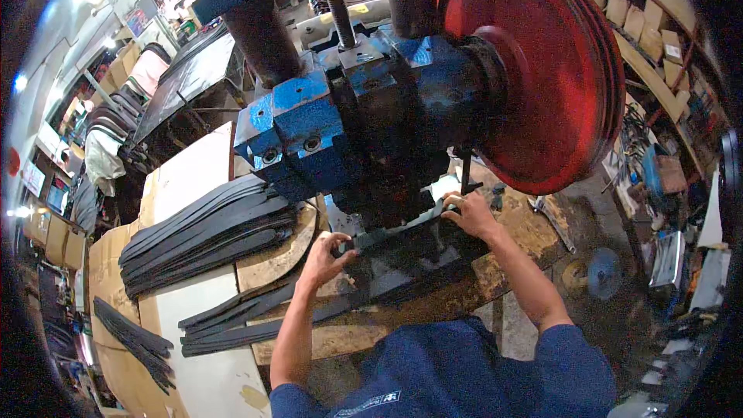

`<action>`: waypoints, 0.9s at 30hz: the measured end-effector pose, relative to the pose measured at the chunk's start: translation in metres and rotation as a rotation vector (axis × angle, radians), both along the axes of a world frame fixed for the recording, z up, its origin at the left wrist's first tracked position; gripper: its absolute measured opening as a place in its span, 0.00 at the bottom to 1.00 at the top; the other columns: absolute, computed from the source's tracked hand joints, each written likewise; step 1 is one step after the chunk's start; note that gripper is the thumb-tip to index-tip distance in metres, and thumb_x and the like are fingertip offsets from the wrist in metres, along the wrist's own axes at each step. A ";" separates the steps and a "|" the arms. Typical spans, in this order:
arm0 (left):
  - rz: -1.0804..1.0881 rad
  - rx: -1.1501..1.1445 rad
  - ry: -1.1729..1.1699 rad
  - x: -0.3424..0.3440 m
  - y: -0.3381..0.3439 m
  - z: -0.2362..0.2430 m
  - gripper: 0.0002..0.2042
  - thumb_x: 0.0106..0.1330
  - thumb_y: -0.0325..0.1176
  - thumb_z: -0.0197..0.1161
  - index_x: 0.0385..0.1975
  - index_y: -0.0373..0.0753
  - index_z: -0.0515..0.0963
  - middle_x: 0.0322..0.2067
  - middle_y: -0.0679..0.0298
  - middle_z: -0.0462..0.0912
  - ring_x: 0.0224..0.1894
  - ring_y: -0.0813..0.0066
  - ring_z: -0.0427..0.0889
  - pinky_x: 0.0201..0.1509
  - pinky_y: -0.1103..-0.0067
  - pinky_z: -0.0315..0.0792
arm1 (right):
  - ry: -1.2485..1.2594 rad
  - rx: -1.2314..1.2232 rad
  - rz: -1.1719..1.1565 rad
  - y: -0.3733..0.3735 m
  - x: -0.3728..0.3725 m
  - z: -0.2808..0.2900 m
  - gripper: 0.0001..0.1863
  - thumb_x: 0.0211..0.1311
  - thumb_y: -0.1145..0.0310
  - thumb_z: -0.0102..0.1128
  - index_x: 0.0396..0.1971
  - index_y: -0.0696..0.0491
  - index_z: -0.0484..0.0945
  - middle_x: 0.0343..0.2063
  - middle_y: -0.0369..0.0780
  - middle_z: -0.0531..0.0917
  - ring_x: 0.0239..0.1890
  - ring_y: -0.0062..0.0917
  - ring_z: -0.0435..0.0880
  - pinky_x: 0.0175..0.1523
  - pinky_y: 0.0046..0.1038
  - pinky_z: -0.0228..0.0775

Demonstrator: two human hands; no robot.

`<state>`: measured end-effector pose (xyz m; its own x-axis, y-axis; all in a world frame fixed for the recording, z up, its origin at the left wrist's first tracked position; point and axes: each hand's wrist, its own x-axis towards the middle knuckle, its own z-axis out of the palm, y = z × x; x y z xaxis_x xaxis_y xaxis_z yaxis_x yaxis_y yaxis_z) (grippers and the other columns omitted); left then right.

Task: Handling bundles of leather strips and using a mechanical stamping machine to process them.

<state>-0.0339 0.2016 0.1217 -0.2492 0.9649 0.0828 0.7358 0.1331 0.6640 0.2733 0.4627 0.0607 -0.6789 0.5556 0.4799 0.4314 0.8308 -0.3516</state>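
Observation:
My left hand (319, 261) is at the front of a blue press (309, 120), its thumb and forefinger curled together on the end of a dark strip (387, 246). On the other side of the press head, my right hand (472, 215) pinches the far end of the dark material. Between my hands the strip runs under the press head, where shadow hides most of it. Loose long black strips (232, 333) lie beside my left forearm. Farther left rests a thick stack of black strips (209, 232).
A big red flywheel (542, 70) stands close above my right arm. The worn wooden bench (511, 263) carries a metal wrench (553, 224) at right. A small bundle of black strips (135, 340) lies on cardboard at left. Shelves with boxes (650, 31) line the right side.

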 end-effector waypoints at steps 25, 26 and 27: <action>-0.007 0.049 0.335 -0.002 0.033 0.005 0.18 0.45 0.39 0.72 0.36 0.40 0.81 0.35 0.52 0.76 0.38 0.51 0.80 0.41 0.64 0.75 | 0.278 -0.257 -0.128 0.000 0.010 0.027 0.11 0.48 0.73 0.66 0.34 0.43 0.83 0.28 0.33 0.84 0.35 0.29 0.80 0.50 0.36 0.57; 0.000 0.024 0.344 -0.002 0.033 0.005 0.17 0.45 0.39 0.72 0.36 0.40 0.81 0.35 0.53 0.77 0.38 0.52 0.80 0.41 0.64 0.75 | 0.253 -0.084 -0.004 -0.002 0.015 0.035 0.08 0.53 0.67 0.64 0.35 0.45 0.83 0.31 0.35 0.84 0.38 0.29 0.80 0.52 0.37 0.57; -0.007 0.036 0.379 -0.002 0.034 0.005 0.17 0.45 0.38 0.72 0.36 0.40 0.81 0.35 0.53 0.77 0.37 0.52 0.80 0.41 0.64 0.75 | 0.307 0.039 0.092 -0.005 0.014 0.041 0.08 0.56 0.64 0.63 0.36 0.47 0.83 0.32 0.36 0.84 0.40 0.29 0.80 0.53 0.38 0.58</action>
<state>-0.0356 0.2351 0.1270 -0.1883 0.9613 0.2013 0.9308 0.1093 0.3489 0.2872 0.4575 0.1013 -0.5461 0.4758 0.6895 0.2324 0.8768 -0.4209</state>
